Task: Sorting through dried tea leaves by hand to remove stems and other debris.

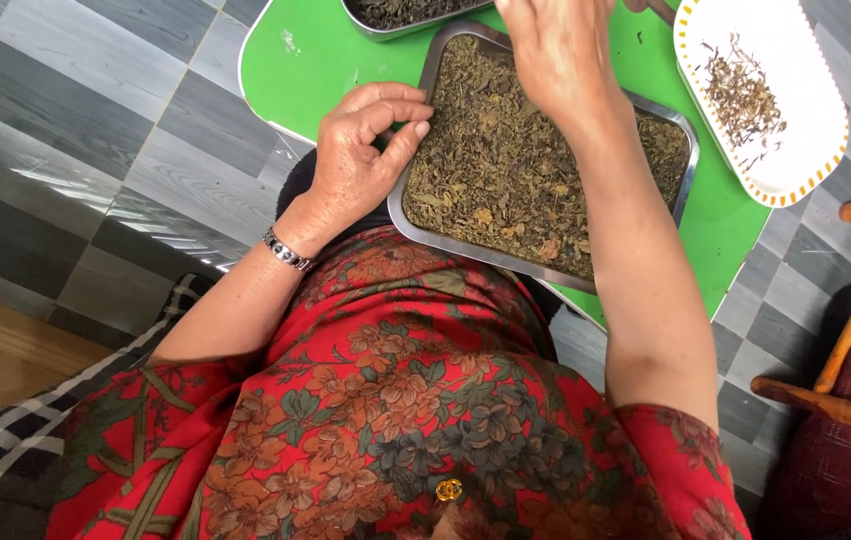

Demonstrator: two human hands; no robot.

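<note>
Two hands work at a metal tray (416,225) heaped with dried leaves (516,170). The left hand (366,150) is loosely curled at the tray's near-left rim, thumb and forefinger bent toward each other with a small gap between them, the thumb tip resting against the rim; nothing shows in its grasp. The right hand (556,50) reaches over the far end of the leaves with its fingers pointing down; its fingertips are cut off by the picture's top edge, so I cannot tell whether it is pinching anything.

The tray is rectangular and sits on a green desk (306,70), its long axis running from upper left to lower right, with the near long edge just in front of the person's red floral top (396,400). A white plate (806,90) with a few sorted leaves lies to the right, apart from the tray.
</note>
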